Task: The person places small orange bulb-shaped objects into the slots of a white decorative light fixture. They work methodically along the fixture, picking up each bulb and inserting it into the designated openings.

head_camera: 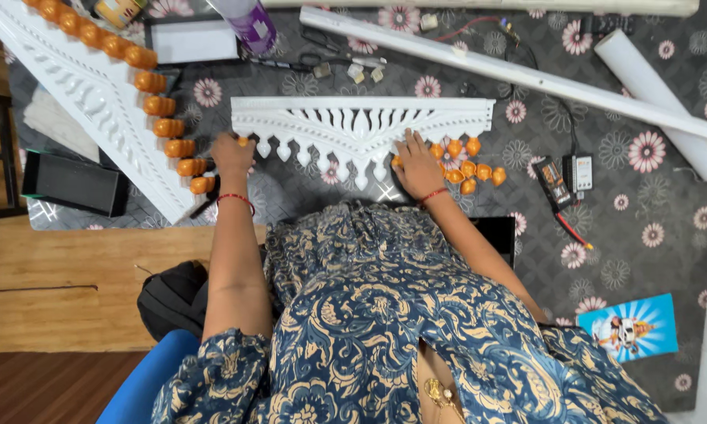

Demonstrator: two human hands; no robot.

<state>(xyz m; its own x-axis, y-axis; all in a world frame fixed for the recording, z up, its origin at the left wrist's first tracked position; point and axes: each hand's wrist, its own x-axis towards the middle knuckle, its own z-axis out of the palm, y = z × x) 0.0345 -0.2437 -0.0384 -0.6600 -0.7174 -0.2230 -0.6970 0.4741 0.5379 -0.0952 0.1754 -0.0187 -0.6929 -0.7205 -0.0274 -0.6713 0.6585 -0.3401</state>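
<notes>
The left hand point(233, 153) pinches a small orange bell-shaped bead point(244, 142) at the left end of a white carved ornamental panel with a scalloped, drop-tipped lower edge point(361, 123), which lies flat on the grey flowered cloth point(604, 235). The right hand point(416, 163) rests spread on the panel's lower right part, its fingers beside a loose heap of orange beads point(465, 166); whether it grips one seems unclear. At the left lies a second white carved panel point(94, 94), edged with orange beads.

A grey flowered mat point(652, 235) covers a wooden floor point(47, 267).
</notes>
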